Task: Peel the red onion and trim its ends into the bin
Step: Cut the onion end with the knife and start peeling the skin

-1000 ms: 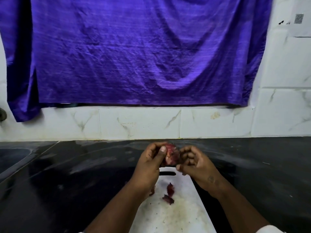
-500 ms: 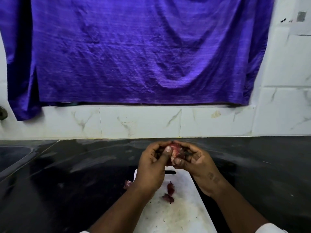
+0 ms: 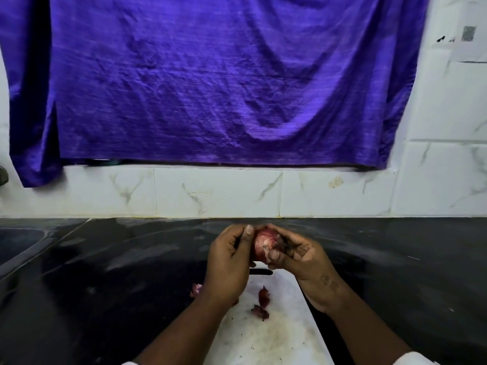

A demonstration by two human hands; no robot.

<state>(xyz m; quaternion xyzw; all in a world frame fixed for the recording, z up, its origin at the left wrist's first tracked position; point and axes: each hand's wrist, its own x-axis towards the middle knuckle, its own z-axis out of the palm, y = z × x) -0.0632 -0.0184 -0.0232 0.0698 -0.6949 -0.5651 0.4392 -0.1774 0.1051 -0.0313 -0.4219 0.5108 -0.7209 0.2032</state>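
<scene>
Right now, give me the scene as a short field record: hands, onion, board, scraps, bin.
left hand: gripping the onion from its left side
right hand: gripping the onion from the right, thumb on its skin
onion: red, held above the counter, partly peeled
cutting board: white, under the hands
peel scraps: on the board; one on the counter
bin: not in view

A purple cloth [image 3: 210,80] hangs across the upper frame, covering most of a white marble-veined tiled wall [image 3: 218,193]. A black countertop [image 3: 105,285] spans the lower half. A white cutting board [image 3: 274,335] lies at bottom centre, its surface speckled and stained.
</scene>
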